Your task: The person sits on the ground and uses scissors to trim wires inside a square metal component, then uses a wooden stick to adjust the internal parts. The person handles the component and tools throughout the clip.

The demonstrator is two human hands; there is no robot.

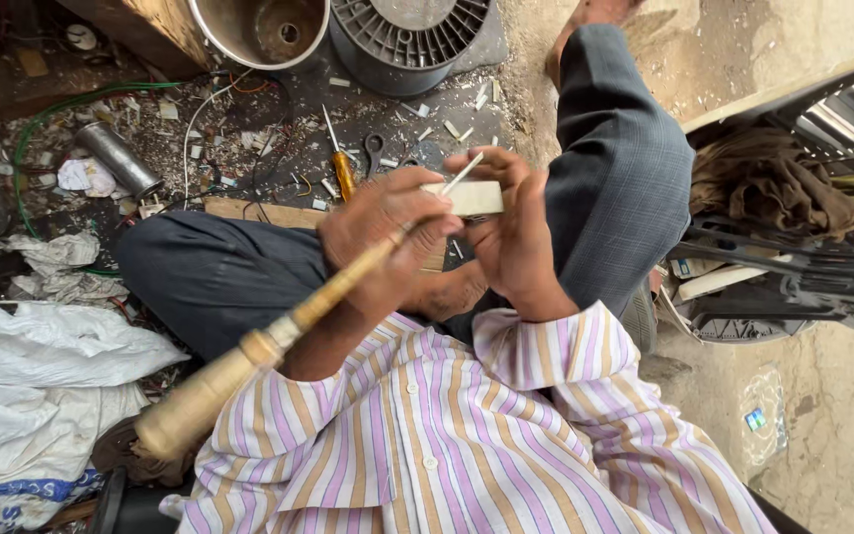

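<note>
I sit cross-legged in dark trousers and a striped shirt. My left hand (pixel 383 232) is wrapped around a long wooden-handled tool (pixel 249 356); the handle runs down towards my chest. Its thin metal tip (pixel 467 173) pokes up past a small white rectangular block (pixel 474 198). My right hand (pixel 516 232) pinches that block, fingers curled over its top and thumb behind. Both hands meet above my lap, and the tool's tip lies against the block's upper edge.
On the littered floor ahead lie a yellow-handled screwdriver (pixel 344 170), small scissors (pixel 374 150), a metal cylinder (pixel 117 158) and a wooden plank (pixel 264 213). A metal bowl (pixel 249 35) and a round grey fan grille (pixel 407 35) stand beyond. White bags (pixel 42 361) lie left, a black crate (pixel 793 257) right.
</note>
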